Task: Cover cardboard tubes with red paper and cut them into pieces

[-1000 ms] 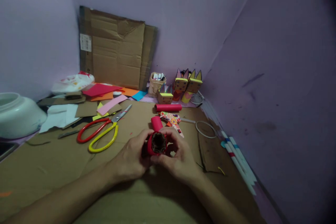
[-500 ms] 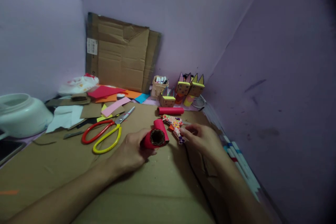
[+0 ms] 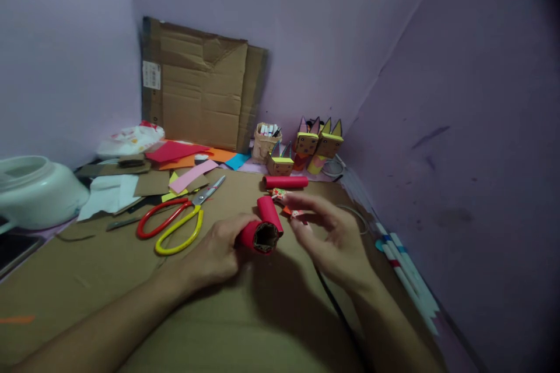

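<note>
My left hand (image 3: 214,253) is closed round a cardboard tube wrapped in red paper (image 3: 258,236), its open end turned towards me, low over the cardboard mat (image 3: 87,268). My right hand (image 3: 336,242) is curled round a patterned glue gun (image 3: 279,193), whose tip points left just beyond the tube. Most of the gun is hidden by the fingers. A black cord (image 3: 335,306) runs back under my right wrist. A second red tube (image 3: 269,210) lies right behind the held one.
Red-and-yellow scissors (image 3: 175,222) lie left of my hands. A long red roll (image 3: 285,182), paper cat figures (image 3: 315,143) and a small basket of markers (image 3: 265,141) stand at the back. Coloured paper scraps (image 3: 175,151), a white bowl (image 3: 35,189), leaning cardboard (image 3: 201,93) and striped sticks (image 3: 406,277) surround the mat.
My right hand left the tube, reached right to the glue gun, closed on it and brought it back towards the tube. My left hand kept the tube.
</note>
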`<move>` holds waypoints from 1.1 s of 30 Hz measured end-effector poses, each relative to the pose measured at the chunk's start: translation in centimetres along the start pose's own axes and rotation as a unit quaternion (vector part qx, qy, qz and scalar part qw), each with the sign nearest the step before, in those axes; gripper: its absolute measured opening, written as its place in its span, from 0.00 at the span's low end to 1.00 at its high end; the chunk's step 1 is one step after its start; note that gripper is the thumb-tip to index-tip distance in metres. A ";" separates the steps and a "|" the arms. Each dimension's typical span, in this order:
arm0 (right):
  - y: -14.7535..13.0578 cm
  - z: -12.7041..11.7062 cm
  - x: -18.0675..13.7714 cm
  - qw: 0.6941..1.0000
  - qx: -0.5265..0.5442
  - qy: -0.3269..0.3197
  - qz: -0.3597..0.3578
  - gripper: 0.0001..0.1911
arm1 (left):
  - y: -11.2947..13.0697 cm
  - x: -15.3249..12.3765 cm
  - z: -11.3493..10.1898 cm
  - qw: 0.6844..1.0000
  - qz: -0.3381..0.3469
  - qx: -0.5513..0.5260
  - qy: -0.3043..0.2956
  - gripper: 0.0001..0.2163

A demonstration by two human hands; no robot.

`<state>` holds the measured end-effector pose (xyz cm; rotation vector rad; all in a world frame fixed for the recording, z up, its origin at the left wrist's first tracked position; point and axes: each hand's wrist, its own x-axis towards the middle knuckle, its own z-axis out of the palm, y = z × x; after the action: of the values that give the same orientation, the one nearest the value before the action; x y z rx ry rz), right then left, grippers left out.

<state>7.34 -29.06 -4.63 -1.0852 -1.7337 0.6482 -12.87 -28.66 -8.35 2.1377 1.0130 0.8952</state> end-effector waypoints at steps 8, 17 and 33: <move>4.4 -1.1 1.6 0.912 -0.330 -0.029 0.242 0.20 | -1.8 0.5 -2.1 0.987 0.008 0.115 0.108 0.10; 7.2 0.6 2.2 0.947 -0.186 0.004 0.263 0.07 | -2.4 0.7 -3.0 0.972 0.019 0.169 0.163 0.12; 0.8 0.9 -1.0 0.913 0.347 -0.059 0.206 0.21 | -2.8 0.9 -4.7 0.943 -0.015 0.217 0.251 0.11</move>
<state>7.00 -29.58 -6.06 -0.8984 -1.1947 1.4885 -17.28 -25.41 -7.37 2.2832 1.6169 1.3448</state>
